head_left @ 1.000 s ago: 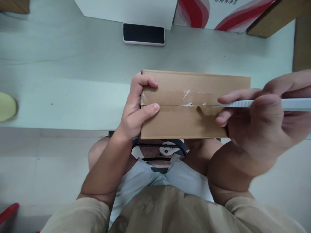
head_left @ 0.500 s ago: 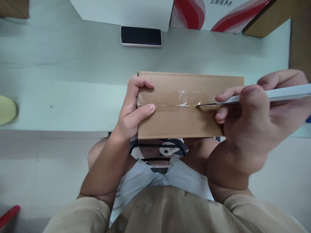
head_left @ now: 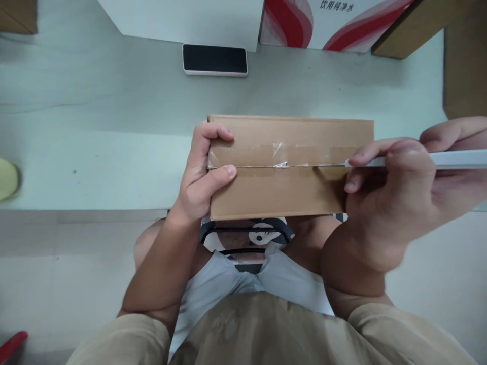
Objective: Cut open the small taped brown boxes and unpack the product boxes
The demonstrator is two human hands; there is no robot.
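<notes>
A brown cardboard box [head_left: 266,195] is held at the table's front edge, its long taped seam facing up. My left hand [head_left: 201,172] grips its left end, thumb on the near flap and fingers over the far one. Clear tape [head_left: 281,152] runs along the seam and is slit and wrinkled near the middle. My right hand [head_left: 403,187] is closed around a white utility knife [head_left: 456,159] above the right end. The knife's thin blade lies along the seam, pointing left; how deep it sits I cannot tell.
A phone [head_left: 215,59] lies on the pale table [head_left: 114,167] beyond the box. Behind it stand a white box [head_left: 190,20] and a red-and-white carton [head_left: 342,25]. A yellow-green object [head_left: 7,178] sits at the left edge.
The knife has shifted right along the seam and lies more level with it. My left hand still grips the box. The whole view has shifted slightly.
</notes>
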